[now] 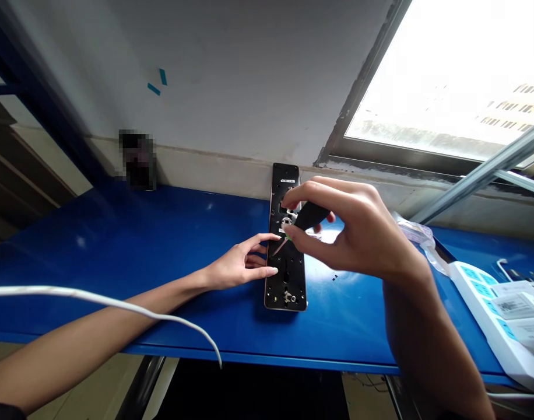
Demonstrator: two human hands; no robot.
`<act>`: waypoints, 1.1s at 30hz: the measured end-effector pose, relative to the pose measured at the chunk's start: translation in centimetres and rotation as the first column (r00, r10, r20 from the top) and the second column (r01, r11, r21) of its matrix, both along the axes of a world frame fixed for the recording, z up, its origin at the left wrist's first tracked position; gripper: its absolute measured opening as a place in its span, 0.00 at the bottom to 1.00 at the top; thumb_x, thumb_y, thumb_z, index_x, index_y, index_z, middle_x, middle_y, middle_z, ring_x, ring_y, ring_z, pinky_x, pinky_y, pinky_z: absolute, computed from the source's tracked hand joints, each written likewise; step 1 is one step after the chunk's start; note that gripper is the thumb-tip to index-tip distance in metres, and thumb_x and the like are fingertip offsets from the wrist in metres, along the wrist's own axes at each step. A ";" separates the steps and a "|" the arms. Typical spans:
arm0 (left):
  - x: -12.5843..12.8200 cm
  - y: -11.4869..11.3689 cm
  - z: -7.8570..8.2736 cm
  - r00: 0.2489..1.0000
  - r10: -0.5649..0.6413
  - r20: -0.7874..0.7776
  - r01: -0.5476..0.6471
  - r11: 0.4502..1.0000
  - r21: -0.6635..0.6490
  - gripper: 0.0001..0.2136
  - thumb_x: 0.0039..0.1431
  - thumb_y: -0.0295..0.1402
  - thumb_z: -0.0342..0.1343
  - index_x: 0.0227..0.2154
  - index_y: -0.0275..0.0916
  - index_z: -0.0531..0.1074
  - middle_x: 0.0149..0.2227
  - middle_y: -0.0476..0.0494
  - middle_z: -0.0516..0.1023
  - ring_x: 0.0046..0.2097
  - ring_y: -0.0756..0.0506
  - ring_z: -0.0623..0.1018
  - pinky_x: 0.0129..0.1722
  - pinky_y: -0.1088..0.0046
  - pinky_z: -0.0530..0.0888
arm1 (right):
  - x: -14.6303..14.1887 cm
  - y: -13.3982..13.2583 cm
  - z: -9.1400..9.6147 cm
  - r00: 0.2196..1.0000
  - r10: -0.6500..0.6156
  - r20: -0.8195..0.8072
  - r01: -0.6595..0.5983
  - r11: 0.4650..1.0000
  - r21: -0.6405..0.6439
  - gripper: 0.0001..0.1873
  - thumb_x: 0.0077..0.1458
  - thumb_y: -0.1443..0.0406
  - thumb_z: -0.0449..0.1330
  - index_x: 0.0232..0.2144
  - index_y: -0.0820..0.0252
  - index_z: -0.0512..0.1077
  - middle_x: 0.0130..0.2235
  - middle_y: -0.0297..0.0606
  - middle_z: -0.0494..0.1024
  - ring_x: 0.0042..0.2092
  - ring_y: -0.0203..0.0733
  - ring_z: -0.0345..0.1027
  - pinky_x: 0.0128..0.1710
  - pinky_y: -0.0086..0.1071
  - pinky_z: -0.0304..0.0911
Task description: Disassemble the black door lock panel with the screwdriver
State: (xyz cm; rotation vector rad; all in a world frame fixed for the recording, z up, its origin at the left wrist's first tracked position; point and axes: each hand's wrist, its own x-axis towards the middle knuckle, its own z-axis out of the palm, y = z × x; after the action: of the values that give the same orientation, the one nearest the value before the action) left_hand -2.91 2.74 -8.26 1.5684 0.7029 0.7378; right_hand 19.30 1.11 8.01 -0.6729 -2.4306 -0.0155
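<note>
So the black lock plate (287, 280) lies flat on the blue table (118, 262), long axis running toward the wall, with the left hand (241, 266) resting loose-fingered against its left edge and the right hand (354, 233) just above its middle, fingers pinching a black-handled tool (309, 214).

My right hand (354, 233) covers the far middle of the black plate (286, 280), and my fingers hide the tip of the black tool (311, 214). A pixelated patch (138, 158) at the far left is unreadable. The power strip (489, 309) runs off the right edge, its labels too small to read. The white cable (118, 303) leaves at the left edge.
</note>
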 end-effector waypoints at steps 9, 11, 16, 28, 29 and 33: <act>-0.1 0.2 -0.1 1.000 0.006 0.002 -0.006 1.000 -0.013 0.29 0.64 0.39 0.65 0.65 0.49 0.62 0.52 0.42 0.78 0.55 0.40 0.80 0.60 0.54 0.75 | 0.0 -0.4 0.1 1.000 0.022 0.007 -0.021 0.999 -0.031 0.19 0.57 0.68 0.64 0.51 0.62 0.75 0.43 0.39 0.81 0.40 0.38 0.74 0.36 0.32 0.69; -0.1 0.3 -0.1 1.000 0.007 0.006 -0.007 1.000 -0.017 0.29 0.63 0.39 0.65 0.64 0.49 0.63 0.51 0.43 0.78 0.55 0.40 0.80 0.60 0.55 0.75 | 0.0 -0.5 0.1 1.000 -0.025 0.012 0.025 1.000 0.004 0.11 0.60 0.65 0.64 0.46 0.61 0.77 0.37 0.37 0.81 0.34 0.35 0.72 0.31 0.30 0.66; 0.0 0.3 0.0 1.000 0.023 0.018 -0.022 0.998 -0.062 0.30 0.61 0.37 0.67 0.64 0.47 0.63 0.49 0.42 0.79 0.52 0.40 0.82 0.58 0.54 0.76 | 0.0 -0.6 0.1 0.999 0.023 0.028 -0.021 0.998 -0.057 0.21 0.58 0.69 0.64 0.54 0.62 0.75 0.44 0.40 0.81 0.40 0.38 0.73 0.37 0.32 0.68; 0.3 0.3 0.0 0.998 0.065 0.015 -0.064 0.997 -0.051 0.29 0.60 0.35 0.68 0.62 0.45 0.66 0.45 0.44 0.79 0.50 0.41 0.81 0.56 0.56 0.77 | 0.0 -0.2 -0.1 1.000 0.024 -0.005 -0.024 1.000 0.014 0.16 0.58 0.68 0.65 0.50 0.61 0.76 0.42 0.39 0.82 0.39 0.39 0.75 0.37 0.32 0.69; 0.3 0.3 0.0 0.998 0.066 0.016 -0.065 0.996 -0.053 0.28 0.60 0.35 0.68 0.61 0.45 0.66 0.45 0.44 0.79 0.50 0.42 0.82 0.56 0.56 0.77 | 0.0 -0.2 -0.1 1.000 0.003 -0.004 -0.003 1.000 0.030 0.13 0.60 0.67 0.64 0.47 0.60 0.77 0.40 0.38 0.82 0.38 0.38 0.75 0.37 0.32 0.69; 0.2 0.3 -0.1 0.998 0.064 0.010 -0.063 0.996 -0.061 0.30 0.60 0.37 0.68 0.63 0.47 0.65 0.45 0.45 0.79 0.49 0.42 0.82 0.56 0.56 0.77 | 0.0 -0.2 0.0 0.999 0.045 -0.020 -0.046 0.998 -0.049 0.20 0.58 0.71 0.63 0.53 0.60 0.75 0.44 0.38 0.82 0.41 0.38 0.76 0.40 0.31 0.71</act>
State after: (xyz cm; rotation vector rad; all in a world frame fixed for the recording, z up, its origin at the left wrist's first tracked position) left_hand -2.66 3.06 -8.36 1.4911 0.7622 0.7651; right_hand 19.32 0.91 7.98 -0.6368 -2.4347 0.0690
